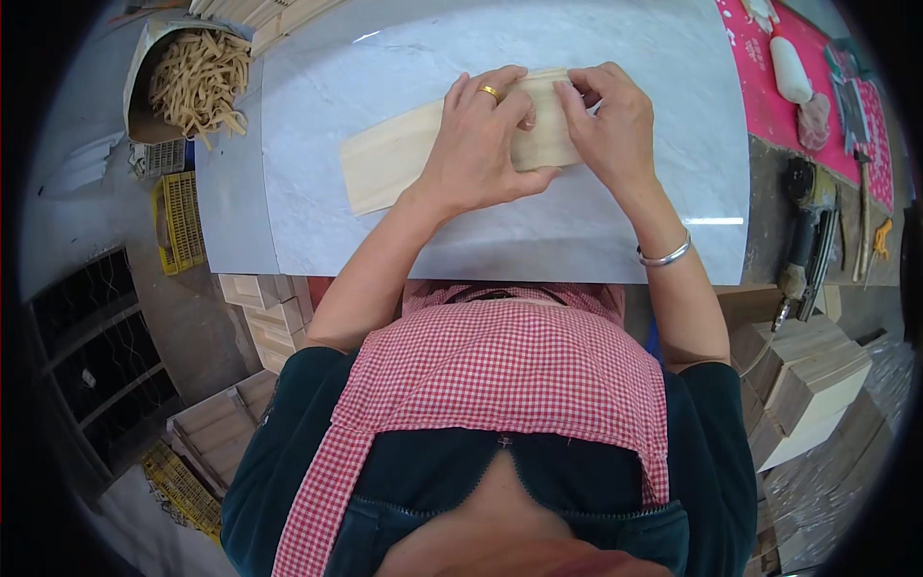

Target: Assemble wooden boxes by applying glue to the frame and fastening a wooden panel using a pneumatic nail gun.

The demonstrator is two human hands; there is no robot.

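A pale, thin wooden board (392, 156) lies slantwise on the table, its left end bare and its middle and right end partly covered by my hands. My left hand (478, 144), with a gold ring, spans the board: fingers bent at its far edge, thumb stretched along the near edge. At the right end, my right hand (613, 120), above a silver bracelet, grips the board's far corner between thumb and bent fingers. Whether one piece or several lie under my hands I cannot tell.
The table (327, 240) has a pale marbled top. Beyond its left edge stands a box of wood strips (197, 82), with a yellow crate (180, 223) nearer. To the right, a power tool (803, 231) lies beside a pink cloth (760, 106). Wooden boxes (808, 375) stand at lower right.
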